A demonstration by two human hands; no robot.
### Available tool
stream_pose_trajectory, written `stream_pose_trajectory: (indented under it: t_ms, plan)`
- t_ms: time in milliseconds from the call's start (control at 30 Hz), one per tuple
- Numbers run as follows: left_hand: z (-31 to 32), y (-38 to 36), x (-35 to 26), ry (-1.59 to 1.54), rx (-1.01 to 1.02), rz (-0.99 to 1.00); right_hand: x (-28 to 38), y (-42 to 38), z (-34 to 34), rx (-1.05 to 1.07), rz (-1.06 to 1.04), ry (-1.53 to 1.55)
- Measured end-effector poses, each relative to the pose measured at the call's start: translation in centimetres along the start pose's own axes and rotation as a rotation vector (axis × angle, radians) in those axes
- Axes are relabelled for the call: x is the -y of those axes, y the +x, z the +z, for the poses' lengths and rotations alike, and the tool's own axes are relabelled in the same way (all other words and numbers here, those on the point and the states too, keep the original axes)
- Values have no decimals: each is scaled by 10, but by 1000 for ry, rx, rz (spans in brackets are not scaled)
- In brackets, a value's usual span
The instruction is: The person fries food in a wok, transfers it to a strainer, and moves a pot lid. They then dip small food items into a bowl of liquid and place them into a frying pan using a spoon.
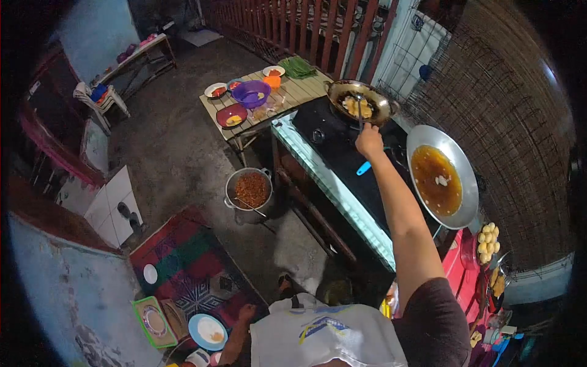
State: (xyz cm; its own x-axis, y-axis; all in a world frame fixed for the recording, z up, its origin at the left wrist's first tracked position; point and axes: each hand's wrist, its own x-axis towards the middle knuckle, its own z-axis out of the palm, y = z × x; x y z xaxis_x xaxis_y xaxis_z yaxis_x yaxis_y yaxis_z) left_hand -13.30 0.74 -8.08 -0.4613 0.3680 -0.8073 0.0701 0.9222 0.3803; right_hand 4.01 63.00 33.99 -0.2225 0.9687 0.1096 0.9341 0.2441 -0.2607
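Currently grips a slender metal-handled utensil (360, 121) in the right hand (369, 141), fingers closed around the handle at upper right of centre. Reaches with the utensil into a dark, round-bottomed metal wok (383, 109), touching golden-yellow food (356, 106) at the wok's centre. Keep separate in reading: food beyond the right hand, toward the top of the frame; left hand (246, 313) well apart, at bottom left of centre, near the edge of a red, green and dark patterned mat (177, 263). Cannot determine finger opening or any held object at the left hand; too small and dim.

Locate the wok at the far end of a black stove top (333, 144). See just below the right hand a bright blue handle (364, 168); cannot confirm any connection to the gripped utensil. To the right of the right forearm, find a wide silver metal pan (469, 183) containing brown liquid (433, 177) and a pale piece (442, 180).

Left of the wok, locate a slatted light-wood table (211, 109) bearing a purple plastic bowl (244, 96), a dark red bowl (227, 114) and long green leaves (298, 68). At frame centre-left, find a silver two-handled pot (228, 184) with reddish-brown contents (250, 188) and a spoon (252, 208).
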Motion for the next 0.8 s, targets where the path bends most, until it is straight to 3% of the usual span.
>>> stream_pose_trajectory:
  t_ms: [33,100,200,233,300,433,500,633,667,733,767,800]
  plan:
    - [-9,15,20,95,14,78,2,11,8,-22,45,29]
    - [-59,-18,-1,283,19,239,-8,41,34,-28,103,28]
    - [-78,-10,-5,165,-50,222,-15,62,34,-114,108,-15]
    - [-71,5,7,166,-43,223,-20,69,24,-95,132,-41]
    - [-52,34,27,-254,-65,99,-13,62,-27,-60,129,-118]
    - [-74,20,-22,5,-74,141,-33,68,-105,-83,151,-284]
    - [-83,26,-41,61,7,181,-39,79,-130,64,174,-415]
    - [-102,28,-68,154,123,235,-24,84,-154,134,117,-512]
    - [-102,39,-63,168,116,333,-32,98,-151,133,122,-509]
    - [-103,61,-50,199,103,526,-52,129,-140,580,14,-765]
    - [-105,68,-48,214,98,624,-46,124,-142,580,20,-761]
    - [-107,74,-46,227,94,721,-40,117,-144,626,-137,-768]
